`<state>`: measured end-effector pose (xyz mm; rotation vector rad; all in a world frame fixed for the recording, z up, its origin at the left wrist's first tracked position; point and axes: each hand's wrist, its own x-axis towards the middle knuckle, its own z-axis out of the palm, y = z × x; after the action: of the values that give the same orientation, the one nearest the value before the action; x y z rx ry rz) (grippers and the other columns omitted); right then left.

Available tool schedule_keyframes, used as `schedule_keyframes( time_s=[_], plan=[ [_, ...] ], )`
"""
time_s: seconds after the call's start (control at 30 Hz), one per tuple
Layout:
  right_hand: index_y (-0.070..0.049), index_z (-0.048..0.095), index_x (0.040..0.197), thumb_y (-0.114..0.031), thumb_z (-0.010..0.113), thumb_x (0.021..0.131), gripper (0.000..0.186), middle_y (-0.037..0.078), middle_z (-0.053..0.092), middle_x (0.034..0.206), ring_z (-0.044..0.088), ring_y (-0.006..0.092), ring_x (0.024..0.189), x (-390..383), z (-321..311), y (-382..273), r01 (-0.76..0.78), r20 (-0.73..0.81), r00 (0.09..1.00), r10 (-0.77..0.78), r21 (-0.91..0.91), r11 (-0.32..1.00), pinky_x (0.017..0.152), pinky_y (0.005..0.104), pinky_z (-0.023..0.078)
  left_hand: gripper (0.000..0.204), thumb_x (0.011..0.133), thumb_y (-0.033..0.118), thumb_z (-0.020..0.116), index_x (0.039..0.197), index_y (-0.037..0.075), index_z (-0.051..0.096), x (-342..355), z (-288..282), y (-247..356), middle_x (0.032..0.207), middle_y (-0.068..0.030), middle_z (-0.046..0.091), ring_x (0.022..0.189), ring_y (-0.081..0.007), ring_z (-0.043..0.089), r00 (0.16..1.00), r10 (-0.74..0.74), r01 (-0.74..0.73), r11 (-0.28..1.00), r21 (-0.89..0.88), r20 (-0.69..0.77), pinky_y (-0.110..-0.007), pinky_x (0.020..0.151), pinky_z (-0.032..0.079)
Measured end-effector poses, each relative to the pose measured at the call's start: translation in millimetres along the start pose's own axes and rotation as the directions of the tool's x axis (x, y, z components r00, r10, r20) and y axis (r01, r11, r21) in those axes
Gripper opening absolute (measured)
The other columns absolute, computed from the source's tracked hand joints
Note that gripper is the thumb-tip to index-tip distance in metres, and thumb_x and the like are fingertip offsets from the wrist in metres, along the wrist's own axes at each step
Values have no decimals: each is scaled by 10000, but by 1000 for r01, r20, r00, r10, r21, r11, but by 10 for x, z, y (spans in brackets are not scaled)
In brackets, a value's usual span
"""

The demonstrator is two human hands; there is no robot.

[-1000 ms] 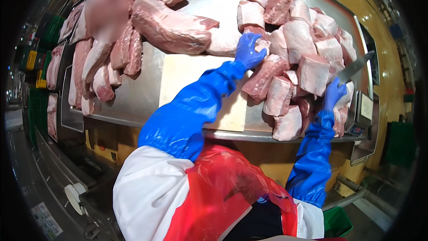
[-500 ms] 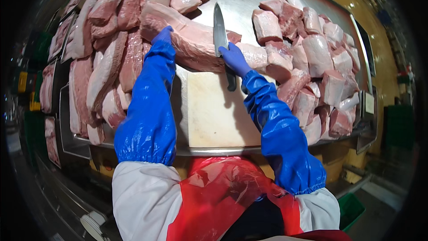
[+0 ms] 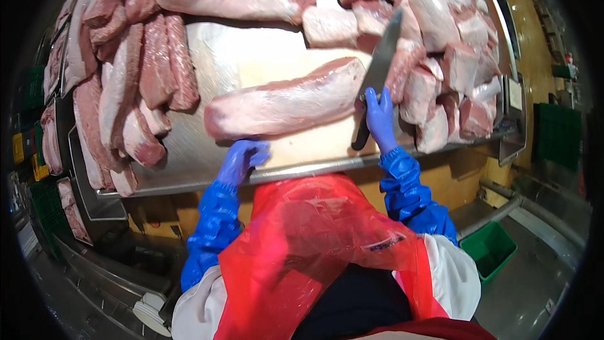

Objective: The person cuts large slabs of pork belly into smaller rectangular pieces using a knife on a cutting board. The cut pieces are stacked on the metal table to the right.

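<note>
A long piece of pale pink meat (image 3: 286,102) lies slantwise across the white cutting board (image 3: 308,151). My left hand (image 3: 238,160), in a purple glove, is at the near edge of this piece, close to its left end, with its fingers apart and nothing held. In my right hand (image 3: 379,119), also purple-gloved, is a knife (image 3: 384,56) with a broad steel blade and a black handle. Its blade points away from me, just right of the meat's cut end. Part of the grip is hidden by my fingers.
Long strips of meat (image 3: 126,82) are piled on the left of the metal table (image 3: 217,47). Another long piece (image 3: 233,1) lies beyond the board. Many cut blocks (image 3: 434,19) crowd the right side. A green bin (image 3: 487,252) stands on the floor at the lower right.
The long piece has come nearer to me, onto the board. Both my hands have drawn back toward the near edge, the right carrying the knife rightward. The view has shifted too.
</note>
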<state>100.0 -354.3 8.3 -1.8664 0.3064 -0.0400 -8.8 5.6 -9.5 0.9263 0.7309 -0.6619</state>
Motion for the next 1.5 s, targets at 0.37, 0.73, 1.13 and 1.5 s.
schedule_keyframes(
  time_s=[0.37,0.73,1.13,1.5],
  plan=[
    [-43,495,1239,-187,475,950,324,259,650,886,634,455,773,-642,428,-448,428,284,902,-325,-489,760,676,556,498,1043,581,453,782,1481,134,363,233,853,533,1360,-179,475,1265,-375,441,708,600,-150,-386,910,372,-583,1055,291],
    [-73,530,1160,-209,353,1021,264,244,657,932,632,435,889,-341,786,-116,296,369,927,-64,-619,727,772,531,485,1006,576,461,797,1438,113,413,264,968,419,1293,-153,510,1142,-351,493,664,600,-150,-478,866,446,-536,956,356],
    [-55,503,1123,-139,544,930,215,231,646,788,631,429,711,-2321,-216,-306,167,281,955,93,-772,613,631,545,498,1198,546,542,841,1467,-27,329,-41,-695,355,1414,-260,455,1313,-417,436,629,681,-395,-137,908,376,-494,1111,333],
    [-40,466,1102,-150,531,910,231,227,667,810,654,445,779,-2233,1246,-820,285,436,893,110,-738,612,691,565,492,1018,567,360,826,1405,-10,383,-186,-482,432,1301,-245,514,1163,-405,524,636,622,-367,-277,888,457,-482,996,433]
  ],
)
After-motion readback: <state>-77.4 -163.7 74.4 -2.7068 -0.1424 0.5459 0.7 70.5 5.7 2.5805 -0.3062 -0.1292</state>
